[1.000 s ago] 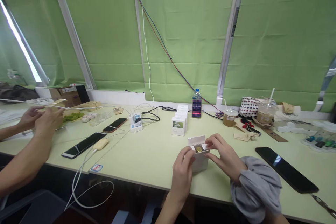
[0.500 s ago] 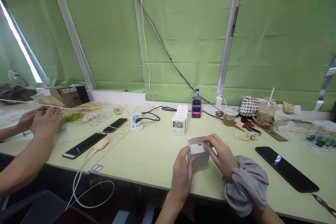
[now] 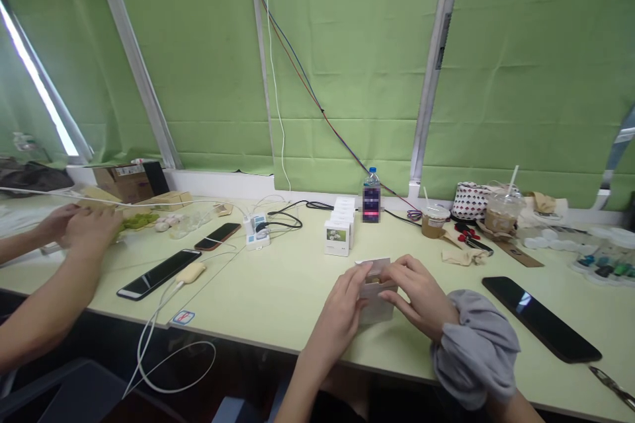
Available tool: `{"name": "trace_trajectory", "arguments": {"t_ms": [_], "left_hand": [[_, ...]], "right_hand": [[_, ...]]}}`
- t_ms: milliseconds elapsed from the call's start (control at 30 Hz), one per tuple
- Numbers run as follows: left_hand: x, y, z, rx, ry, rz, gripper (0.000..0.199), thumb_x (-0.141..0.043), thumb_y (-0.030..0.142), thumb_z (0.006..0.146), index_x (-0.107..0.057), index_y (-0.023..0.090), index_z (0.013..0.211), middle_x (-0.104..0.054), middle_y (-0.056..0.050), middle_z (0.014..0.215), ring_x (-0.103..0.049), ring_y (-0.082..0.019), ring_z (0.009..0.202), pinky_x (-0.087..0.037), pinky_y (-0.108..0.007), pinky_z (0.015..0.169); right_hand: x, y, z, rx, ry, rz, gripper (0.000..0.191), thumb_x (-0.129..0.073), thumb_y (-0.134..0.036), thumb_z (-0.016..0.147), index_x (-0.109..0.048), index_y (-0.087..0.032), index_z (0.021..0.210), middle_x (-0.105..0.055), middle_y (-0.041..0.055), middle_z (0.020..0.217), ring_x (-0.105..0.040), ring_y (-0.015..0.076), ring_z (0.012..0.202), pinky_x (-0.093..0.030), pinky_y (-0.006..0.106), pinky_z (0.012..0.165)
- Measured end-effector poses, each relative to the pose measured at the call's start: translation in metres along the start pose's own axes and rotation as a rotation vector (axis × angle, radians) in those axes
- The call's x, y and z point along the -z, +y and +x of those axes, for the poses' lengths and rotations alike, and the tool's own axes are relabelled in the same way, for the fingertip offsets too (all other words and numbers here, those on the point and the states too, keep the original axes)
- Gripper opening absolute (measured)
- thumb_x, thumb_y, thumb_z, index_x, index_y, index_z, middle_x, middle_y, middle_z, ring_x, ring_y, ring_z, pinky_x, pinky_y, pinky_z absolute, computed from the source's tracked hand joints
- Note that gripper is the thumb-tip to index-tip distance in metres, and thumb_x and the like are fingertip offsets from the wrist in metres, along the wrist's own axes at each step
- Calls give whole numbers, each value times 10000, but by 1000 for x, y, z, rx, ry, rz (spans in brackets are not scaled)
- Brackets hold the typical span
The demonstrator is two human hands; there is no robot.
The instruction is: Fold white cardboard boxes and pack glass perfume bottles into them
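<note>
A small white cardboard box (image 3: 378, 309) stands on the table in front of me, its lid flap raised at the back and its top partly open. My left hand (image 3: 342, 307) is closed around the box's left side, with fingertips at the upper edge. At the opening, the fingers of my right hand (image 3: 415, 294) pinch the right top edge; a grey scrunchie (image 3: 476, 347) circles that wrist. Something brownish shows inside the box, too small to make out. Beyond it, a row of similar white boxes (image 3: 337, 246) stands, the front one bearing a flower picture.
Behind are a bottle (image 3: 372, 195) and a power strip (image 3: 257, 232) with cables. Drink cups (image 3: 434, 220) and a black phone (image 3: 542, 318) lie to the right. Leftward are two more phones (image 3: 159, 274) and a co-worker's hands (image 3: 92, 228).
The box's top has opened further, showing its inside. My left fingers have moved up to its upper edge, and my right fingers now reach in at the opening.
</note>
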State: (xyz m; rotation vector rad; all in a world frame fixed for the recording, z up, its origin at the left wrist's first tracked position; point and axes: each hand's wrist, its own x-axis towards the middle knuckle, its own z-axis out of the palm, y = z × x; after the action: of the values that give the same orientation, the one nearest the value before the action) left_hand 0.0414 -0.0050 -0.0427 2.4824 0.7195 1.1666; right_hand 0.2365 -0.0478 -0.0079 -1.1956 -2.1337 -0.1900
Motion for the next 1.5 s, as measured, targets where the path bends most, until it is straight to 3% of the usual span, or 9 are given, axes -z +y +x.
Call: {"name": "trace_trajectory", "arguments": {"t_ms": [167,400,567,667,833,967,1067,1300,1500], "left_hand": [[-8,-5,-5,89,135,61,451,-485,132,889,-389,286,1302,-494,-74,1204,-611,-176,988,-565,-334,800],[-21,-16,-11,-47,275,124,360,-466,162,916,-374,245,1254,-510,-88,1124,-588,-166,1018,-545,-301,804],[-19,-13,-11,-77,256,281,246,-446,158,921,-525,220,1146,-512,-97,1097,-617,-161,900,-543,-277,750],[-19,-12,-11,-75,253,283,246,-447,152,921,-534,208,1144,-509,-103,1095,-613,-163,896,-539,-274,748],[-19,-14,-12,-66,219,277,241,-449,145,919,-539,203,1135,-496,-107,1110,-603,-163,909,-537,-273,760],[-19,-14,-11,-53,228,270,237,-449,152,919,-550,206,1126,-499,-106,1108,-605,-164,900,-541,-277,748],[-19,-13,-12,-51,233,247,240,-448,162,920,-555,215,1128,-497,-102,1107,-611,-165,907,-546,-283,748],[-26,-15,-17,94,318,51,376,-501,219,913,-412,287,1272,-342,-118,1308,-610,-181,983,-558,-375,842],[-34,-14,-17,204,403,-183,304,-540,258,897,-399,262,1167,-367,-91,1271,-593,-169,999,-550,-413,895]], "right_hand": [[-1,9,-2,-55,73,-184,171,-414,-291,959,-551,-192,929,-626,82,880,-518,231,818,-452,364,712],[-19,16,-2,-200,161,-122,160,-413,-251,936,-536,-186,1016,-583,30,747,-554,193,702,-469,321,642],[-19,13,0,-190,102,-42,203,-395,-222,948,-568,-202,843,-594,57,818,-562,198,778,-477,335,715],[-18,15,-1,-223,115,8,195,-388,-237,951,-572,-199,900,-597,68,878,-568,206,836,-474,351,757],[-17,20,-3,-458,250,38,217,-349,-304,945,-526,-191,1000,-588,77,893,-563,227,816,-451,391,757],[-16,21,-4,-501,174,372,206,-336,-337,950,-501,-217,973,-598,14,764,-566,180,703,-449,322,681],[-21,23,-3,-488,156,428,170,-470,-344,892,-499,-215,998,-581,7,788,-550,170,695,-438,303,650],[-26,28,-1,-533,138,695,515,-555,-372,824,-416,-216,1295,-499,96,1205,-505,130,689,-455,297,655],[-21,24,0,-462,46,722,274,-504,-354,851,-632,-194,1033,-609,71,1079,-510,155,707,-424,303,676]]}}
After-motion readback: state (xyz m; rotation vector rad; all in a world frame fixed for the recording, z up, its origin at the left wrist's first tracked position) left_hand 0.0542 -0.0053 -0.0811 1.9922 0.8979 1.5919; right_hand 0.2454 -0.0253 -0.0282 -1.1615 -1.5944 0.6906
